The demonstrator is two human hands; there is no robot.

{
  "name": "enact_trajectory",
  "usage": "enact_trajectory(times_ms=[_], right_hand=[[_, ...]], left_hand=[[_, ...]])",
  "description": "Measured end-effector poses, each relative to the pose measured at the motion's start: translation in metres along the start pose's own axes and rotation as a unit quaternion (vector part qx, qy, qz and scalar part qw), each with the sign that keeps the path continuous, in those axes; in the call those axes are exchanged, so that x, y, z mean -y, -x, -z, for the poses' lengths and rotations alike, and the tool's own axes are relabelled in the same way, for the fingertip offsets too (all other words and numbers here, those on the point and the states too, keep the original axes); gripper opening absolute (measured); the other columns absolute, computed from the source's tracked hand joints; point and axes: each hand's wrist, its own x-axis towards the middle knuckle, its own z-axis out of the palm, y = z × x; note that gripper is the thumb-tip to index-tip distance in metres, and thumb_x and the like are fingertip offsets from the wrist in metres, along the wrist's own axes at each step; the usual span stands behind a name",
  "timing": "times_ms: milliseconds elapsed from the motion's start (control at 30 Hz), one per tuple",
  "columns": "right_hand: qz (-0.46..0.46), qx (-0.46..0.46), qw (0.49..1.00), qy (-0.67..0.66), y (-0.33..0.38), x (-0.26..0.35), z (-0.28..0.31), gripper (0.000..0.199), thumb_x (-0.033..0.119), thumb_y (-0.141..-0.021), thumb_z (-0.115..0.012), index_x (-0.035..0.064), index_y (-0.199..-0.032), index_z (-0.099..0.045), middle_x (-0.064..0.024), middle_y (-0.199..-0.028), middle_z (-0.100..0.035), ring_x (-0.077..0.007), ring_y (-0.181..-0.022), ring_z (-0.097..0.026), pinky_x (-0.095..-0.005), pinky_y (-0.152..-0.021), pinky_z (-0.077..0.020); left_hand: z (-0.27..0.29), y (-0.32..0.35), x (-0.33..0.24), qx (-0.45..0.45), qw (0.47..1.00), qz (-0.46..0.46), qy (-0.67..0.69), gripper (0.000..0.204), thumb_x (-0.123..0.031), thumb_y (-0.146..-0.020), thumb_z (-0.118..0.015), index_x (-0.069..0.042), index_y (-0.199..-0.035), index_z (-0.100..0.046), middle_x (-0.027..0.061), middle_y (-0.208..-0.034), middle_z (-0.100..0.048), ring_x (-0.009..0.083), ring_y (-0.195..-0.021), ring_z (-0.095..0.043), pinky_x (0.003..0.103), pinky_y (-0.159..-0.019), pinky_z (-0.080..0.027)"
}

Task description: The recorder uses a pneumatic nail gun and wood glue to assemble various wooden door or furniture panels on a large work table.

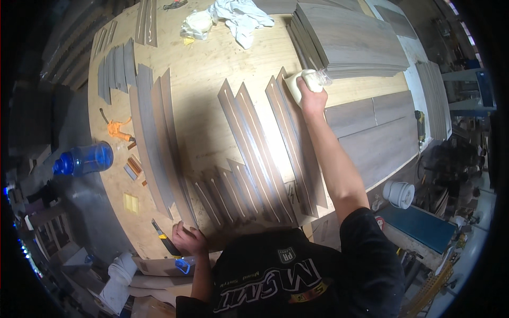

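My right hand (312, 98) is stretched far out over the plywood workbench (207, 58) and grips a pale squeeze bottle (303, 82), tipped over the far end of a grey wood strip (289, 143). Several such long grey strips (249, 153) lie fanned side by side, each with a pale line running along it. My left hand (188, 239) rests flat on the near edge of the bench, by the near ends of two longer strips (159, 148), holding nothing. A yellow-and-black utility knife (165, 239) lies just left of that hand.
A stack of grey planks (352, 40) sits at the far right, with flat planks (382, 132) beside my arm. White rags (233, 18) lie at the far edge. An orange clamp (119, 130), small blocks (132, 168), a blue water bottle (85, 159) and a white roll (398, 194) are around.
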Motion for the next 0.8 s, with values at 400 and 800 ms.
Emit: enact_trajectory(times_ms=[400, 800], right_hand=[[-0.057, -0.002, 0.997, 0.051, 0.096, -0.009, 0.109, 0.042, 0.024, -0.087, -0.082, -0.0033, -0.117, -0.072, -0.0105, -0.110, -0.074, -0.0178, -0.099, -0.069, -0.0340, -0.088, -0.0533], [-0.107, -0.008, 0.988, 0.109, 0.206, -0.025, 0.231, 0.035, 0.019, -0.087, -0.080, -0.0029, -0.113, -0.071, -0.0098, -0.108, -0.074, -0.0182, -0.100, -0.069, -0.0334, -0.093, -0.0522]], left_hand=[[0.007, 0.000, -0.006, -0.004, 1.000, -0.012, -0.004, 0.044, -0.014, -0.084, -0.062, -0.001, -0.126, -0.060, 0.0228, -0.125, -0.059, 0.0418, -0.117, -0.056, 0.052, -0.100, -0.043], [0.004, 0.004, 0.000, 0.011, 0.999, -0.034, -0.021, 0.042, -0.016, -0.088, -0.061, -0.003, -0.128, -0.060, 0.0196, -0.128, -0.059, 0.0400, -0.120, -0.054, 0.051, -0.102, -0.040]])
